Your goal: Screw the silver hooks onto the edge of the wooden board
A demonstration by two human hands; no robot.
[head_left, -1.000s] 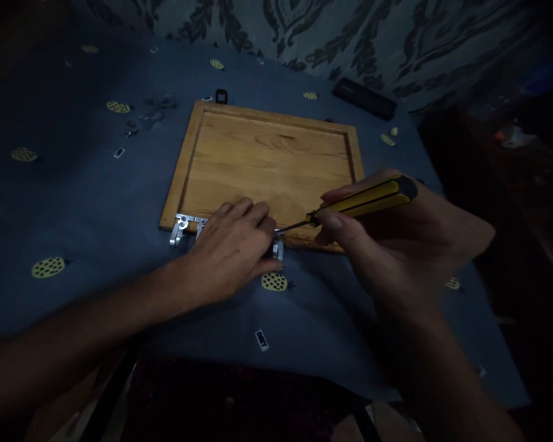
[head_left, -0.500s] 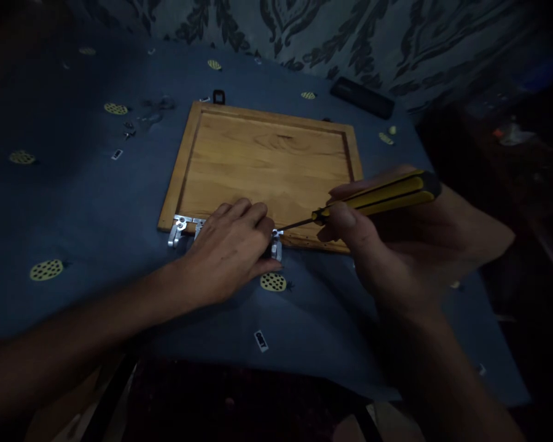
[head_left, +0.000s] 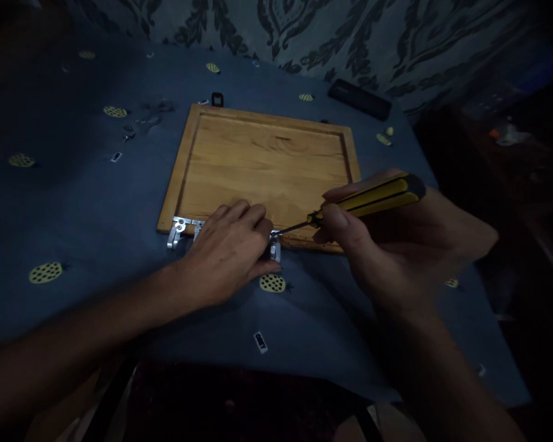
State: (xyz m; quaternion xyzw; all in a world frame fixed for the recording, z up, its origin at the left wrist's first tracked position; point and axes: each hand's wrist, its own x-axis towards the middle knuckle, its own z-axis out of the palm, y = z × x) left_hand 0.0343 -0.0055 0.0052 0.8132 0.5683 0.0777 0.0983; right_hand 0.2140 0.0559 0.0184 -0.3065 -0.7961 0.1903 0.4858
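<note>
A framed wooden panel (head_left: pixel 262 159) lies on the cloth-covered table. Along its near edge sit shiny metal hinges, one at the left corner (head_left: pixel 179 228) and another (head_left: pixel 275 248) nearer the middle. My left hand (head_left: pixel 233 248) is closed over the near edge, fingers curled on top and thumb below, holding the middle hinge, which it partly hides. In my right hand (head_left: pixel 378 239) is a yellow-and-black screwdriver (head_left: pixel 373 197), pinched between thumb and fingers. It slants down to the left, its tip at the screw spot of the middle hinge.
Small metal parts (head_left: pixel 128 134) and a blurry clear bag-like item (head_left: pixel 152 116) lie left of the panel. Behind it are a dark square ring (head_left: pixel 217 99) and a black oblong case (head_left: pixel 360 99). A patterned wall covering (head_left: pixel 299 37) borders the back.
My right hand and the screwdriver's handle have shifted slightly left, while the tip stays at the hinge. My left hand keeps its hold.
</note>
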